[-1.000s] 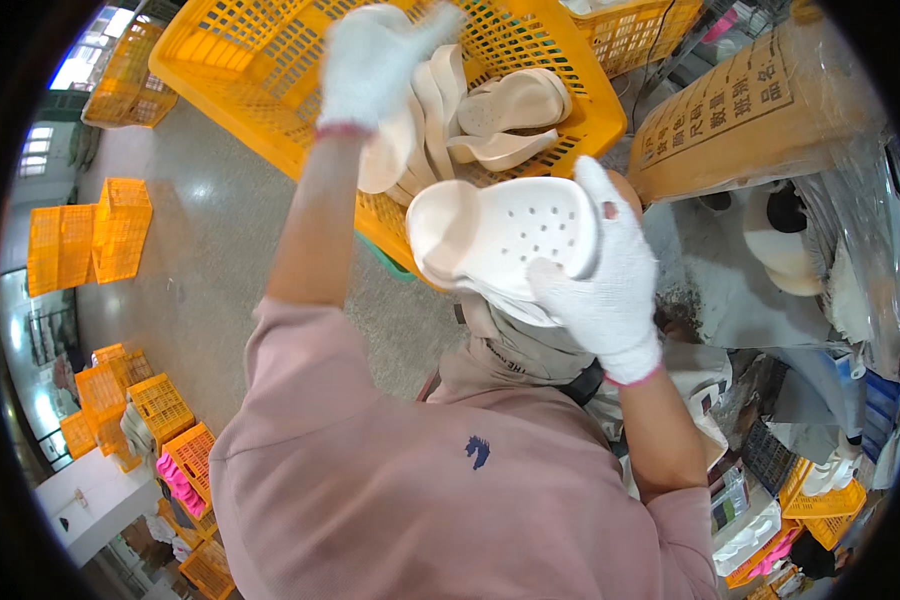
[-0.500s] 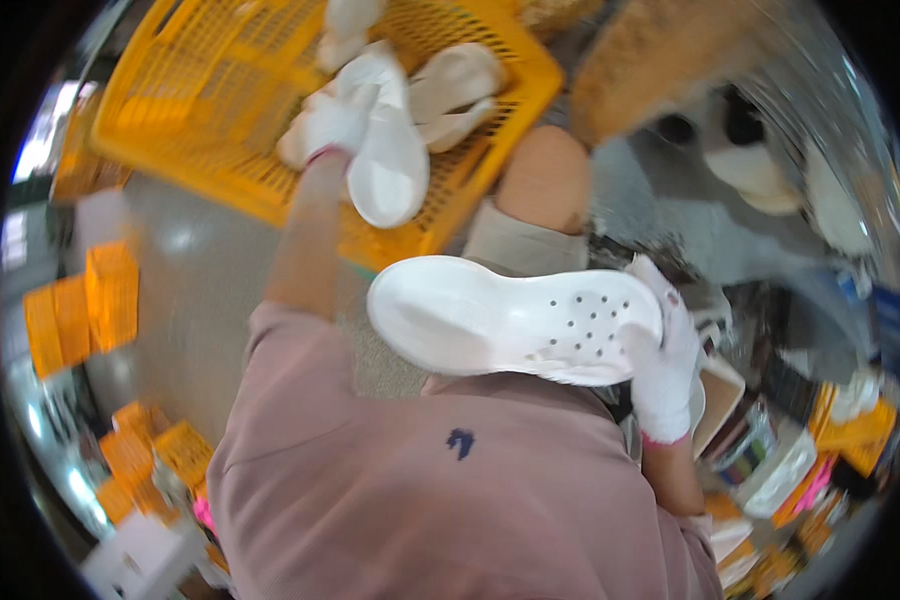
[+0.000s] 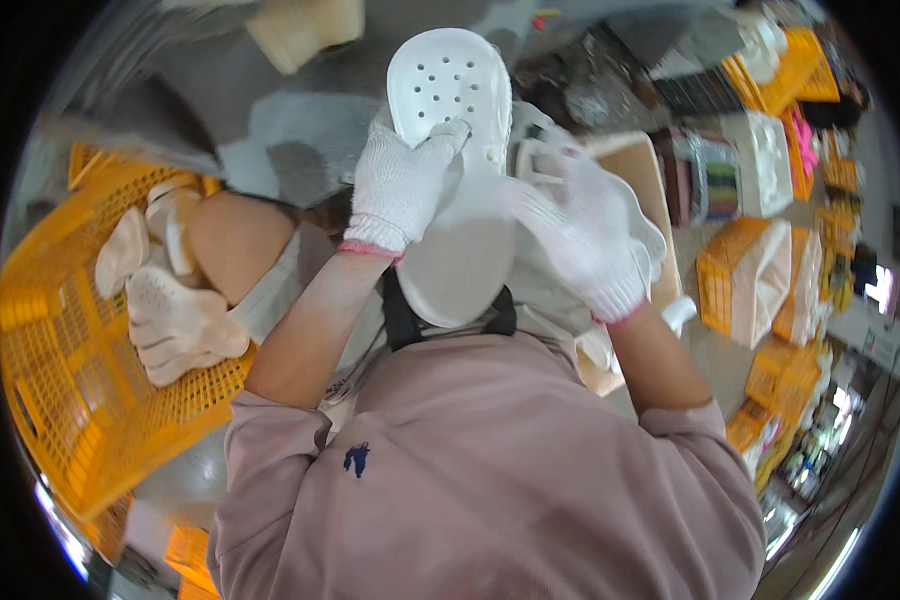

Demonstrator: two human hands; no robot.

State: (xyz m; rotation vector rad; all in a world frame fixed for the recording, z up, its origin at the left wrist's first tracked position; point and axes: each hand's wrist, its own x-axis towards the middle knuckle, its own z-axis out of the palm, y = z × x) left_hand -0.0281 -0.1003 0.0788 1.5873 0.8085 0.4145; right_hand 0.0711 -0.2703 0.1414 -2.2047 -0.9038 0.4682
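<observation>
Raised since the earlier frame: white perforated clog (image 3: 450,170), held over the lap for inspection. Left hand (image 3: 402,185) fingers clamped its toe; right hand (image 3: 585,235) fingers spread, steadying its side. Yellow crate (image 3: 60,400) of clogs at left.

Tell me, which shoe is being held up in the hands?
The white clog with holes, gripped by the gloved left hand and touched by the right hand. The other clogs lie in the yellow crate.
</observation>
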